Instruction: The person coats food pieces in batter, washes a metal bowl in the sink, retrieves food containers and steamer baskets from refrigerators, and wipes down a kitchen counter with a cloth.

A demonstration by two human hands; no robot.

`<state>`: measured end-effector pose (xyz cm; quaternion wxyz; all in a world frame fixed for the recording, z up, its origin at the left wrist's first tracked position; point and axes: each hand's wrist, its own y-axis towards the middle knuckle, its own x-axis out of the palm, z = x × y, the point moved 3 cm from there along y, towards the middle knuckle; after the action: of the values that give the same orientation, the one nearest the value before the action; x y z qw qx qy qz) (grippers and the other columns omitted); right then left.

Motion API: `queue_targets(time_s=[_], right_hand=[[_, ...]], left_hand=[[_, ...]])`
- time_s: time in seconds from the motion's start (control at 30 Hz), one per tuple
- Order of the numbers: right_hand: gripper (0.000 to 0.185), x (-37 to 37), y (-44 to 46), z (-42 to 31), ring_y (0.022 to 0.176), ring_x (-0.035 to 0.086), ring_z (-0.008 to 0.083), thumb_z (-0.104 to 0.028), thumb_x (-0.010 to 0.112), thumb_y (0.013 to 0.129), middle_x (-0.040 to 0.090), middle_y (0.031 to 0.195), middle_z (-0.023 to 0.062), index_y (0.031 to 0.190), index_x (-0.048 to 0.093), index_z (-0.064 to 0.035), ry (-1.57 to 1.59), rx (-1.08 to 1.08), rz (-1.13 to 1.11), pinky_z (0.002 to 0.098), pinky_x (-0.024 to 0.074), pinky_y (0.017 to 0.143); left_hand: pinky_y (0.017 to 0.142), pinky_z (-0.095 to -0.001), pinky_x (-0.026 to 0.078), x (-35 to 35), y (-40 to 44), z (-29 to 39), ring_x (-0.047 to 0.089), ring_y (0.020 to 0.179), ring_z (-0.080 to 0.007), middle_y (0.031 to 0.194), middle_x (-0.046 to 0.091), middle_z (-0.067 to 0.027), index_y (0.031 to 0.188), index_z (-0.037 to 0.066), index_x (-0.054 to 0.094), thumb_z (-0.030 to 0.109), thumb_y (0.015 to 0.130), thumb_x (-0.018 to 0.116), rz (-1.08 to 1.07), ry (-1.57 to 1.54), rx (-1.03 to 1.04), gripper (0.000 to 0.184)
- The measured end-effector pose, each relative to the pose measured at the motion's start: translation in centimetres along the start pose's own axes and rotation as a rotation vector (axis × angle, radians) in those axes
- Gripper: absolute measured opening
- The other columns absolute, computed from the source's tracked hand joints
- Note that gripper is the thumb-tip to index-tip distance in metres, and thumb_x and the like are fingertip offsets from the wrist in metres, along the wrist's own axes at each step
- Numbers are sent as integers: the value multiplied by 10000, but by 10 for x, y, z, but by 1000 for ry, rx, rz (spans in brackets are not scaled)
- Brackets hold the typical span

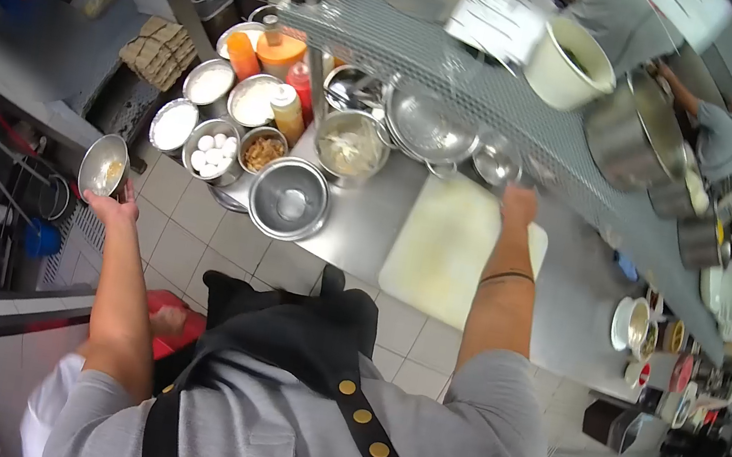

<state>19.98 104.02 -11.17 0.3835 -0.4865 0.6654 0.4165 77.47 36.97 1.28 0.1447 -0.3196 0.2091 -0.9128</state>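
Out to the left, my left hand (114, 208) grips a small metal bowl (106, 164) from below, with a little yellowish food inside. My right hand (518, 206) is stretched forward over the far edge of a white cutting board (440, 251). Just left of its fingers lies a small round steel bowl (496, 161); whether they touch it I cannot make out. Between my hands, on the steel counter, stand an empty-looking steel bowl (289, 199), a bowl with pale mixture (349, 144) and a wide strainer-like bowl (430, 125).
White eggs (214, 155) fill one container, brown pieces (263, 151) another, near tubs of white powder (174, 126). Squeeze bottles (287, 109) stand behind. A wire shelf (469, 76) overhangs the counter, carrying a white bucket (570, 61) and a large pot (636, 133). Other people are nearby.
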Motion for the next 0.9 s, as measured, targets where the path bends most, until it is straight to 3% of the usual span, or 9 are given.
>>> queue_targets(time_s=[0.1,0.27,0.33,0.53,0.57,0.67,0.73,0.83,0.9], right_hand=[[451,15,32,-7,621,695,255,-384,589,909,675,644,140,720,696,12,-78,7,-531,397,542,598],[402,-14,16,-7,567,665,227,-297,568,956,648,645,141,752,665,36,157,-157,-193,352,472,444],[435,-39,3,-21,569,643,217,-361,499,966,636,682,118,759,644,-7,456,178,-313,417,506,561],[201,69,25,27,466,517,201,-168,634,875,549,670,120,894,584,26,479,427,-234,314,420,373],[165,50,-7,-11,481,523,197,-149,611,874,563,706,124,904,584,11,950,630,-139,308,427,375],[169,51,2,19,627,588,198,-204,628,866,618,706,97,880,639,-36,948,467,-101,336,504,565],[394,25,8,26,634,623,185,-403,602,902,687,725,92,790,688,-36,486,269,-37,326,500,581],[412,-37,-41,3,694,687,209,-458,585,915,725,768,97,859,725,-75,542,817,239,381,519,581],[337,-80,-71,22,726,708,243,-432,658,894,740,825,112,877,724,-103,-420,246,92,398,537,589]], left_hand=[[997,-457,498,-8,28,26,556,1139,-258,1347,532,-101,1428,115,476,619,988,425,45,11,59,671],[970,-445,507,-41,97,63,564,1110,-288,1317,542,-128,1407,81,487,619,994,410,161,55,130,683],[948,-444,518,-56,141,73,586,1063,-305,1276,564,-157,1398,52,484,619,995,409,143,57,117,700],[870,-416,539,-70,246,105,598,1076,-282,1294,592,-103,1403,103,494,647,976,439,143,260,135,693],[880,-417,531,-68,259,116,591,1100,-273,1324,583,-80,1404,128,496,643,974,448,111,305,86,672],[900,-444,514,-49,303,144,537,1228,-228,1408,543,-36,1401,197,485,637,965,485,-112,417,74,619],[995,-480,462,-16,302,155,480,1308,-246,1449,504,-36,1427,195,459,594,955,551,-111,409,94,625],[1003,-515,455,33,316,154,461,1326,-280,1470,480,-56,1446,206,450,571,954,576,-123,326,70,626],[983,-492,486,49,348,153,505,1293,-285,1451,508,-66,1446,195,455,544,968,562,-259,381,34,601]])
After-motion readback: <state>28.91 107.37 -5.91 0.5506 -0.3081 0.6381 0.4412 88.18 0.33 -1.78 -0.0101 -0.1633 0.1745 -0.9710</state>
